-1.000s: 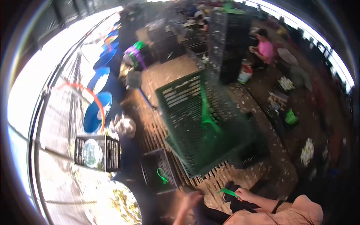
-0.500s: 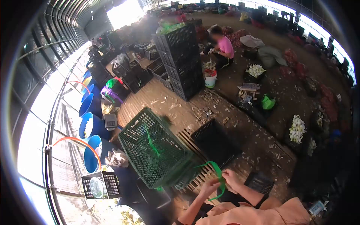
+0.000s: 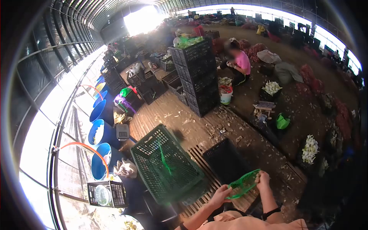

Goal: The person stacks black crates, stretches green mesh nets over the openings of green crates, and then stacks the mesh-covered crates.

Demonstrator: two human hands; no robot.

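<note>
A bright green mesh net point(image 3: 243, 184) is stretched between my two hands in front of my body. My left hand point(image 3: 221, 194) is closed on its left end, and my right hand point(image 3: 262, 180) grips the right end, a little higher. Left of the hands is a large green plastic crate point(image 3: 168, 166) with another strip of green net point(image 3: 165, 159) lying in it. A black crate point(image 3: 226, 161) rests on the slatted floor just beyond the net.
Stacked black crates point(image 3: 195, 76) stand ahead. Blue barrels point(image 3: 100, 132) and a scale point(image 3: 122, 131) line the left side. A person in pink point(image 3: 241, 63) sits beyond the stack, near a white bucket point(image 3: 225, 97). White produce point(image 3: 309, 149) is piled at the right.
My hands have moved apart, my right hand up and to the right, and the green net is now spread wide between them. The view has shifted, so the surroundings appear lower and further right.
</note>
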